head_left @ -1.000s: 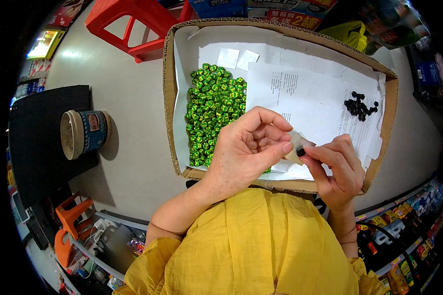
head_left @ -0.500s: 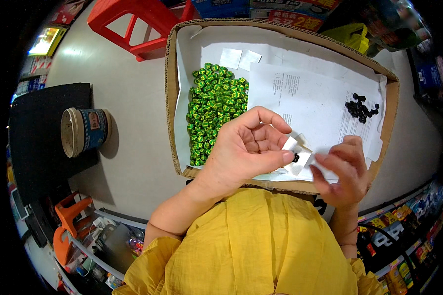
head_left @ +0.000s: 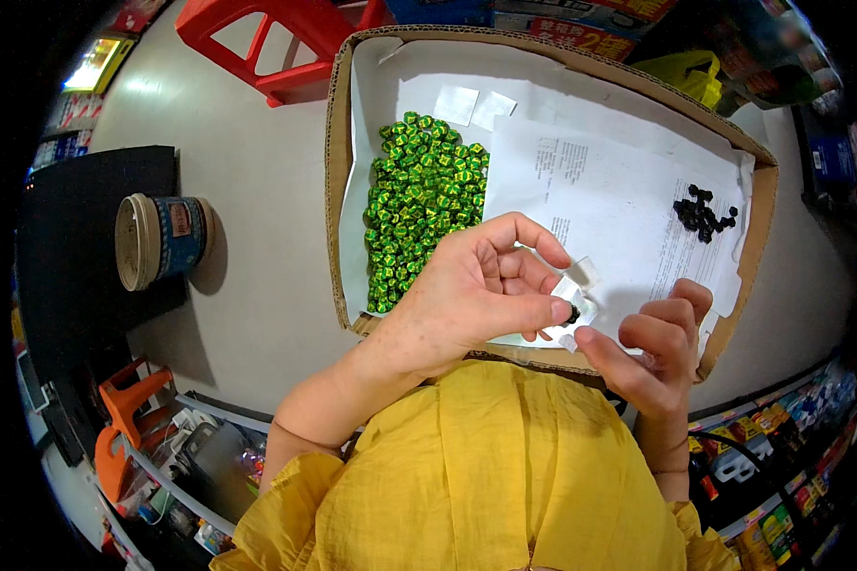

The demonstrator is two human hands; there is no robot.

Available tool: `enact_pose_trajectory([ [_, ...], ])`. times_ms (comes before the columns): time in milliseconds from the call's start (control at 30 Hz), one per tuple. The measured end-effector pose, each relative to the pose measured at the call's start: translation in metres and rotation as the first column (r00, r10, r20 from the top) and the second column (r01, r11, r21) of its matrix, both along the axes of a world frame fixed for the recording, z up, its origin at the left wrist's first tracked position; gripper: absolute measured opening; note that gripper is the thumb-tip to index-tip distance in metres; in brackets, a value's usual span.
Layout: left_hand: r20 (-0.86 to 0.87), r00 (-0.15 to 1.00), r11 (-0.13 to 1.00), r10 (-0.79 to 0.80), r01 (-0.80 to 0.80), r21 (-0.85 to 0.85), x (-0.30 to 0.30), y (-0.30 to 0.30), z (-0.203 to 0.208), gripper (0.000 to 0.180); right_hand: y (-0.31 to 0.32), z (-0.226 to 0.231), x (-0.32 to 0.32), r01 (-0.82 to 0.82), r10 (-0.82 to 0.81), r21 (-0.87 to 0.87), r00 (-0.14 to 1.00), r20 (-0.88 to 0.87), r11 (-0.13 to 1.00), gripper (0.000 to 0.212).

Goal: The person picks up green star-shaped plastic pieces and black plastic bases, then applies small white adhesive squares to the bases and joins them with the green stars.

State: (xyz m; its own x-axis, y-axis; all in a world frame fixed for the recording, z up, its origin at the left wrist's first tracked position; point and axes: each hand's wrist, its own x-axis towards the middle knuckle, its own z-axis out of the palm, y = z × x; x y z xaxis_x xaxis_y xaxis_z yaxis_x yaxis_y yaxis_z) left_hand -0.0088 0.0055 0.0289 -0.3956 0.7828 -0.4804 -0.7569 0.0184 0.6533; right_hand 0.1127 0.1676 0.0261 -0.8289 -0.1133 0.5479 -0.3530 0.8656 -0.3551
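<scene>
My left hand [head_left: 481, 285] pinches a small square wrapper [head_left: 587, 306], white and silvery, between thumb and fingers, above the near side of a shallow cardboard box. On the wrapper sits a black pellet [head_left: 572, 315], partly covered by the thumb and a fold. The lower corner of the wrapper is bent up. My right hand [head_left: 652, 352] is just to the right, one digit reaching the wrapper's lower edge, its other fingers curled but apart. Beyond the hands, green foil-wrapped balls [head_left: 419, 190] fill the box's left part. A loose pile of black pellets [head_left: 703, 214] lies at its right.
White printed paper [head_left: 628, 181] lines the cardboard box [head_left: 552, 46]. Two flat wrapper squares, a left one [head_left: 455, 105] and a right one [head_left: 492, 109], lie at the back. Around stand a red stool [head_left: 257, 38], a bucket [head_left: 176, 238], an orange stool [head_left: 133, 409] and stocked shelves [head_left: 781, 447].
My right hand has come left and down to the wrapper. The wrapper, flatter before, is now bent around the black pellet. My left hand keeps its pinch.
</scene>
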Motion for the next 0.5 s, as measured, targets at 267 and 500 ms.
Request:
enact_pose_trajectory([
  [267, -0.115, 0.993, 0.999, 0.001, -0.005, -0.04, 0.001, -0.003, -0.005, 0.032, -0.004, -0.004, 0.001, -0.044, 0.04, 0.104, 0.999, 0.031, 0.994, 0.039],
  [500, -0.152, 0.988, 1.0, -0.004, 0.001, -0.022, 0.001, -0.005, -0.011, 0.032, -0.002, -0.011, -0.004, -0.08, 0.086, 0.074, 0.993, -0.08, 0.994, 0.028],
])
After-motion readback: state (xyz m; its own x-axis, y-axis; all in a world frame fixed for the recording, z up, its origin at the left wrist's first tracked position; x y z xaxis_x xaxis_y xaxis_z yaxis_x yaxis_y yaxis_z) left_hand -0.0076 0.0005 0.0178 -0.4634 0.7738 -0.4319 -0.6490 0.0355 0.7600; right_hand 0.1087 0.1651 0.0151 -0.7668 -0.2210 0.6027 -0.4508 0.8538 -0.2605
